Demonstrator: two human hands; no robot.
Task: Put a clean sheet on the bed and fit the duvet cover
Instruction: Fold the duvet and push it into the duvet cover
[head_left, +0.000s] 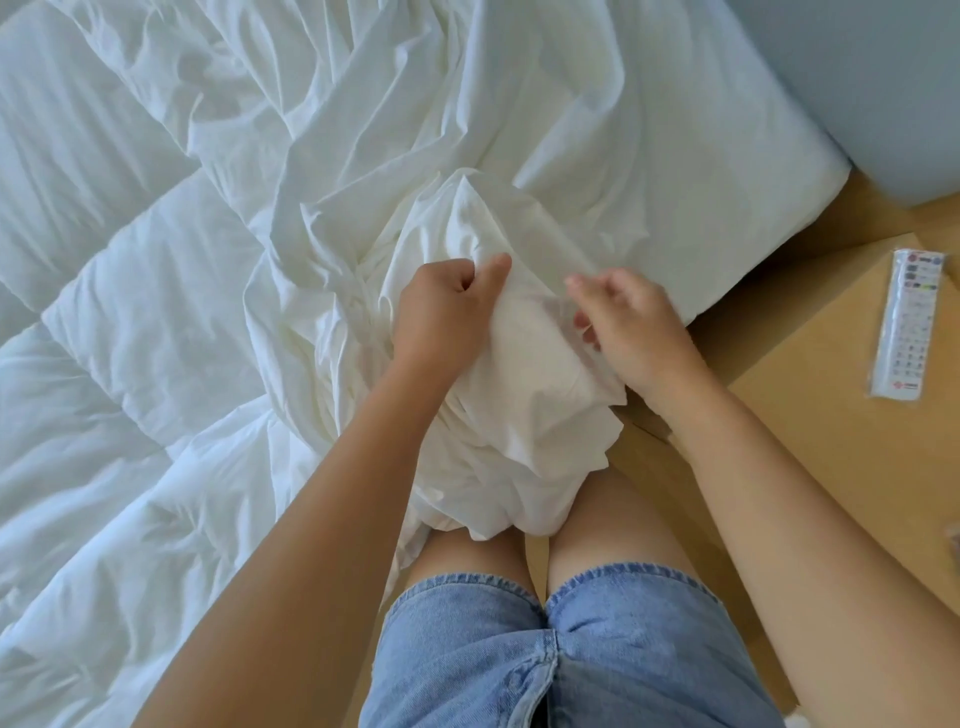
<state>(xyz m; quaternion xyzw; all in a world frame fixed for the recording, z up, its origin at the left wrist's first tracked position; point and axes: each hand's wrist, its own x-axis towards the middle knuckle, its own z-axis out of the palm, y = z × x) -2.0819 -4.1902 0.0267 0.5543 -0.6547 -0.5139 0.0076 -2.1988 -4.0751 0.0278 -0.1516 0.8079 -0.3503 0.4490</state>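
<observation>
White bed (675, 156) fills the frame, with the duvet cover (519, 415) bunched at its near edge, centre frame.
Left hand (447, 306) grips a fold of that cover; right hand (634, 327) curls just beside it, blurred, so I cannot tell its hold. Looks like light, limp cotton that will slump, so best taken at a seam or corner. The bare quilted duvet (130, 291) sprawls at left, and a bagged remote (906, 322) lies at right.
</observation>
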